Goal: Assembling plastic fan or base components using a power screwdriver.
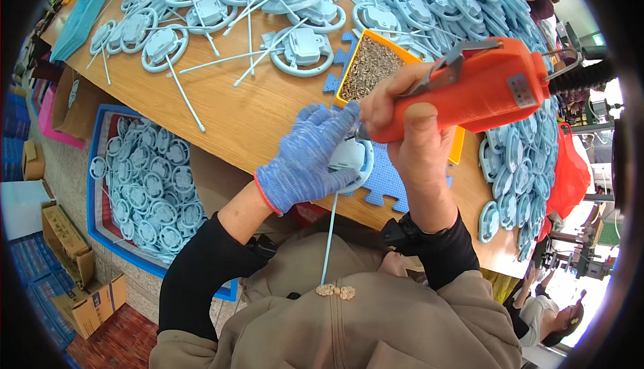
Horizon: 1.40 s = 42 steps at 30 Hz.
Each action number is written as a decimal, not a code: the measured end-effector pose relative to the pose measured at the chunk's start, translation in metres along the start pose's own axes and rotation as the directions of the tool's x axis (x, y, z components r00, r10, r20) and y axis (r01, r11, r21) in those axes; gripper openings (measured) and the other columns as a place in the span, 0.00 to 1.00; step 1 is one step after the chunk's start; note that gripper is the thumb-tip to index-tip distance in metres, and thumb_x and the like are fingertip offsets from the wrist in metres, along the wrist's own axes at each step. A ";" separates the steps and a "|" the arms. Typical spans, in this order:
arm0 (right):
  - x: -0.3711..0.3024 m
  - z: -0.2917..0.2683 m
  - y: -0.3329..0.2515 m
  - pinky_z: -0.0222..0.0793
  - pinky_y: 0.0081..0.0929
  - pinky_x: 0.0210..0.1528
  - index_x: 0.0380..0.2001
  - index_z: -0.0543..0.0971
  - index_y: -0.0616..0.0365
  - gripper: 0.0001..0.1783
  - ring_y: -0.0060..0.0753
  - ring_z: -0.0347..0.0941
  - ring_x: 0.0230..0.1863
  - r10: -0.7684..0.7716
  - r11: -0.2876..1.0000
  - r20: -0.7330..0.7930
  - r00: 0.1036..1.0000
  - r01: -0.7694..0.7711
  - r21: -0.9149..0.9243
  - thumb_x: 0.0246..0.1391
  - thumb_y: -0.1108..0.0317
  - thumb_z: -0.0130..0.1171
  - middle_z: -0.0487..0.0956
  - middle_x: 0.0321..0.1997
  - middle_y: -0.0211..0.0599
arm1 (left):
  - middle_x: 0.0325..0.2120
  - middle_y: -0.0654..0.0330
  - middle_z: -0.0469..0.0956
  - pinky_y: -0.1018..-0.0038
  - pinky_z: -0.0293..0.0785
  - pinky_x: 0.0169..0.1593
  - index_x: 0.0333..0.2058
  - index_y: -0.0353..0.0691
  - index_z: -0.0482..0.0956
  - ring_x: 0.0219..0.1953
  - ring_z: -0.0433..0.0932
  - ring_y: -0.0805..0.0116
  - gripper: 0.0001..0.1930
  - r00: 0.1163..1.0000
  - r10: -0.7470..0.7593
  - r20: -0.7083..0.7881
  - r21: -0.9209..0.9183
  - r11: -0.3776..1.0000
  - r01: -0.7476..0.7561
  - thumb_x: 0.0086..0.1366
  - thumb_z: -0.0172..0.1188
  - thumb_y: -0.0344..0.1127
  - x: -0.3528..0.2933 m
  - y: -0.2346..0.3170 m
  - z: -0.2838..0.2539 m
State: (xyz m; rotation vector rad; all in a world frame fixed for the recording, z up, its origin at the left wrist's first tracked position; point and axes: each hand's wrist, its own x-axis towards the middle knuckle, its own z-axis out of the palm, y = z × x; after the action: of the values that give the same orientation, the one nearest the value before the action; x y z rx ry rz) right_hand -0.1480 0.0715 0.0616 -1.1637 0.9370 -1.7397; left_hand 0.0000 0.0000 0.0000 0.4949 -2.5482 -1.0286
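Note:
My left hand (310,154), in a blue knitted glove, is closed on a light-blue plastic ring-shaped part (347,157) at the table's near edge. A thin rod (329,238) runs from this part down toward my lap. In my bare right hand (421,142) is an orange-red power screwdriver (473,90), lying slantwise with its tip end pointing down-left at the part. The fingers of both hands hide the exact contact point. Just beyond them stands a yellow tray (391,43) of small metal screws (370,67). A blue foam mat (386,180) lies beneath the work.
Many similar light-blue parts (302,50) cover the far and right sides of the wooden table (228,117). At the left, a blue crate (94,198) on the floor is filled with more. Cardboard boxes (90,305) and a red bag (569,174) stand around. Another person (553,319) sits at far right.

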 end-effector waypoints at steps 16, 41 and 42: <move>-0.081 -0.073 -0.095 0.58 0.24 0.28 0.40 0.70 0.52 0.37 0.24 0.60 0.21 -0.262 0.919 -0.376 0.889 0.111 -0.379 0.42 0.30 0.60 0.65 0.20 0.25 | 0.36 0.56 0.75 0.60 0.69 0.49 0.48 0.44 0.74 0.41 0.73 0.53 0.28 0.980 0.169 0.109 0.276 0.941 -0.193 0.45 0.68 0.35 -0.021 -0.001 -0.068; -0.065 -0.117 -0.062 0.62 0.40 0.59 0.57 0.64 0.69 0.34 0.55 0.65 0.57 -0.327 0.029 -0.204 0.923 -0.206 -0.978 0.51 0.61 0.62 0.67 0.58 0.54 | 0.45 0.41 0.76 0.60 0.67 0.54 0.53 0.36 0.71 0.49 0.74 0.44 0.22 0.962 -0.272 0.031 0.123 0.956 0.267 0.67 0.45 0.44 0.122 -0.039 -0.016; -0.066 -0.129 -0.056 0.62 0.40 0.59 0.57 0.64 0.69 0.34 0.55 0.65 0.57 -0.352 0.018 -0.204 0.913 -0.211 -0.977 0.51 0.61 0.62 0.67 0.58 0.54 | 0.41 0.40 0.77 0.59 0.69 0.51 0.53 0.38 0.71 0.46 0.74 0.44 0.22 0.976 -0.218 -0.015 0.158 0.963 0.218 0.65 0.44 0.43 0.122 -0.038 -0.014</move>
State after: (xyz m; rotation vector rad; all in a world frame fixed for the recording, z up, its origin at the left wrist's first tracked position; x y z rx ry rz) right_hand -0.2675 0.1706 0.0517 -1.6876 2.7801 -1.1421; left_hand -0.0942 -0.0874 0.0048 0.8345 -2.6345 -0.8987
